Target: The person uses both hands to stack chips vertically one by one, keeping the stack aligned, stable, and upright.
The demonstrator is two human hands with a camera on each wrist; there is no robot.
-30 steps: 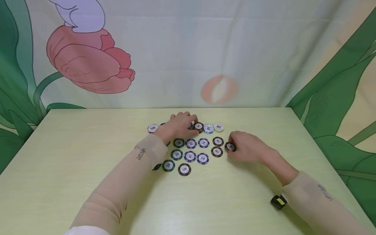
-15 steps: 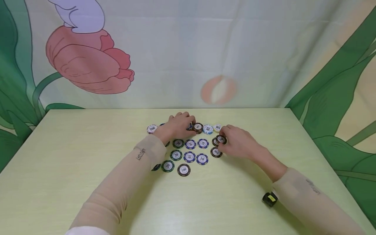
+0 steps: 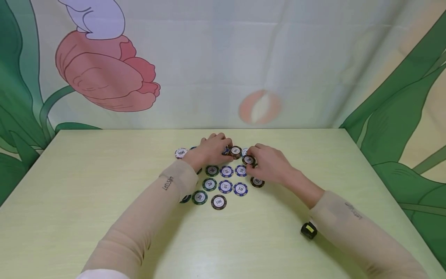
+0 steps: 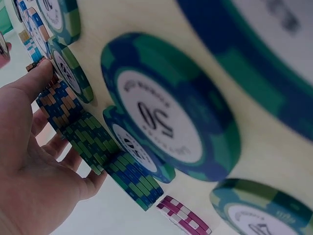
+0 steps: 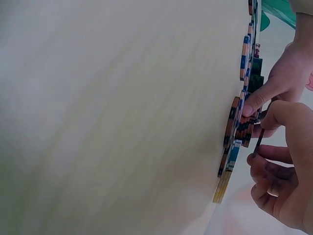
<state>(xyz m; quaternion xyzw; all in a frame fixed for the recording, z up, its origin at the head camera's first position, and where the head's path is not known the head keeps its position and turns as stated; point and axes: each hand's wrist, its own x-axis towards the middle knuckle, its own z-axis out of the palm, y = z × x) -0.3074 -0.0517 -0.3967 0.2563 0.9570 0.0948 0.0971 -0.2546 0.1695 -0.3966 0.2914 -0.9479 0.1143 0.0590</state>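
Observation:
My left hand [image 3: 212, 149] holds a short stack of black-and-orange poker chips [image 3: 235, 151] between thumb and index finger in the back row. Its other fingers lie behind the blue-and-orange stack [image 4: 61, 105] and green stack [image 4: 90, 142]. My right hand [image 3: 270, 163] pinches one dark poker chip [image 3: 248, 160], seen edge-on in the right wrist view, above the table just right of the black stack. It partly covers a light-blue stack [image 3: 244, 151]. Loose chips lie flat in front: green 20s [image 3: 210, 184], blue 10s [image 3: 225, 186] and black 100s [image 3: 218, 202].
At the row's left end stands a purple-and-white stack [image 3: 180, 153], and at its right end a yellow stack [image 5: 221, 190]. A black device [image 3: 308, 230] shows by the right sleeve. Behind the table [image 3: 104, 186] hangs a printed curtain [image 3: 209, 69].
My right hand has moved left and back with the dark chip, from beside the loose 100 chips to near the black stack. My left hand has stayed on that stack.

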